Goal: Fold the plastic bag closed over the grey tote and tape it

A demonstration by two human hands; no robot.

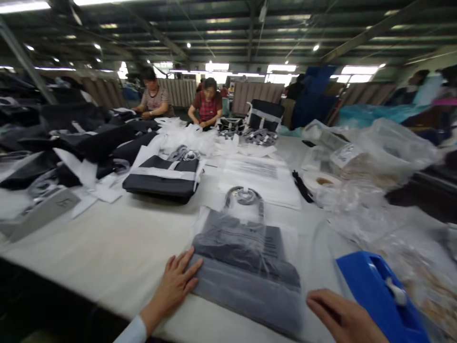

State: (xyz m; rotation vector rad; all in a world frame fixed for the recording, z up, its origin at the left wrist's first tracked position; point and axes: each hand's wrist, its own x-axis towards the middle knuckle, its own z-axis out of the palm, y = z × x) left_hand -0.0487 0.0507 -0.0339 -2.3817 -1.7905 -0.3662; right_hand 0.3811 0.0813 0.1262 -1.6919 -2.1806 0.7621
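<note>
One grey handbag (pixel 246 274), flat on desk (pixel 124 247); handles (pixel 262 209) pointing away from wearer, long axis left-right, right end nearer. Left hand (pixel 175 282): spread, ungripping, at left edge. Right hand (pixel 342 315): half-curled alongside, hold unclear.

Grey handbag (pixel 245 269) – flat inside clear plastic sleeve (pixel 291 238) – looped handle (pixel 262 212) pointing away.

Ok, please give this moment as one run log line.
left hand: spread at left edge of gray bag; right hand: curled near bag's right edge; blue object: right of bag
</note>
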